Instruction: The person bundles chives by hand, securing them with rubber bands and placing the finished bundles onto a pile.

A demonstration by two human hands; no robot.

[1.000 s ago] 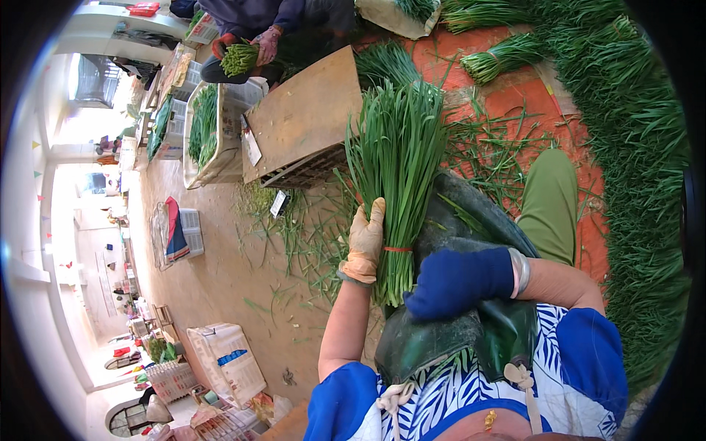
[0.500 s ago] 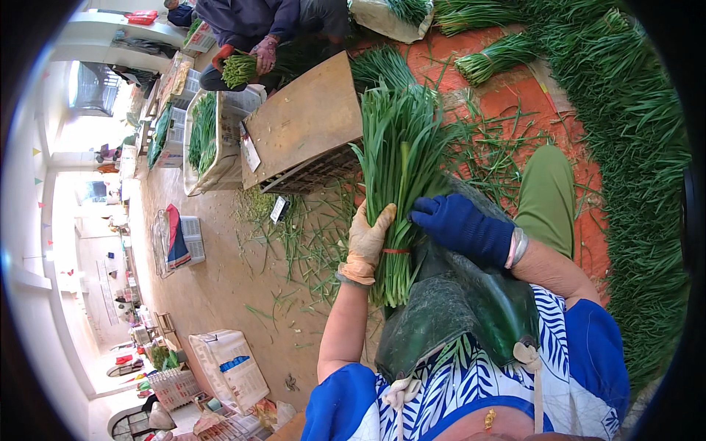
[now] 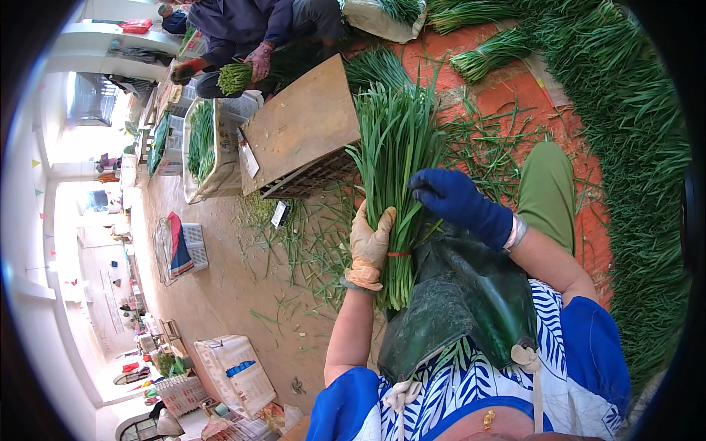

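My left hand (image 3: 372, 237), in a tan glove, is wrapped round a bundle of garlic chives (image 3: 393, 140). The bundle stands over my lap, leaves spreading away from me and cut stalks toward me. A red band (image 3: 399, 254) circles the stalks just below that hand. At the right edge of the leaves is my right hand (image 3: 460, 204), in a dark blue glove, its fingers curled together; whatever they pinch is hidden. Below it a loose yellow-green blade (image 3: 432, 231) sticks out over the dark green apron (image 3: 471, 294).
A wooden board (image 3: 301, 121) on a crate stands ahead. Beyond it a co-worker (image 3: 243, 33) holds another bunch. Loose chives are heaped along the right (image 3: 625, 147), and a tied bundle (image 3: 491, 55) lies on the orange sheet (image 3: 507, 95). Trimmings (image 3: 301, 242) litter the floor.
My right hand has lifted a little up and away from the stalks, and a loose blade now shows below it. My left hand keeps its hold. The co-worker's one hand has moved off their bunch.
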